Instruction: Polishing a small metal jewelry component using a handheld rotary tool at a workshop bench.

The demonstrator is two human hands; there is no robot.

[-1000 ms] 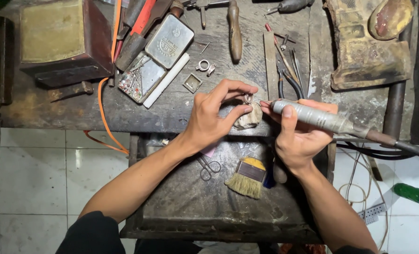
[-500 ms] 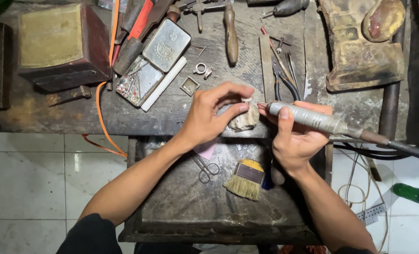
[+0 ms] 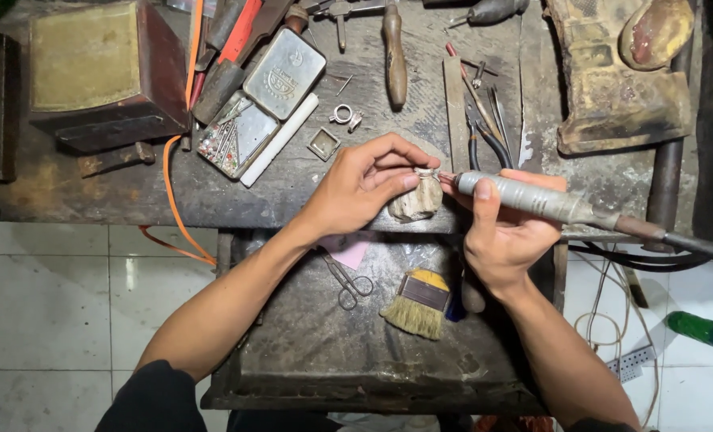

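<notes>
At the front edge of the workbench, the left hand pinches a small ring-like metal piece between thumb and fingertips, pressing it down on a worn bench pin that juts out from the bench edge. The fingers arch over the piece, the wrist is bent, and the bare forearm runs back toward the lower left. The right hand is wrapped around a grey rotary handpiece, thumb laid along the barrel, holding it nearly level with its tip touching the metal piece from the right. A dark flexible shaft leads from the handpiece off the right side.

Below both hands lies a metal catch tray holding small scissors and a flat brush, both near the wrists. Behind the left hand there is bare bench, then an open tin, a small square frame and pliers just beyond the handpiece tip.
</notes>
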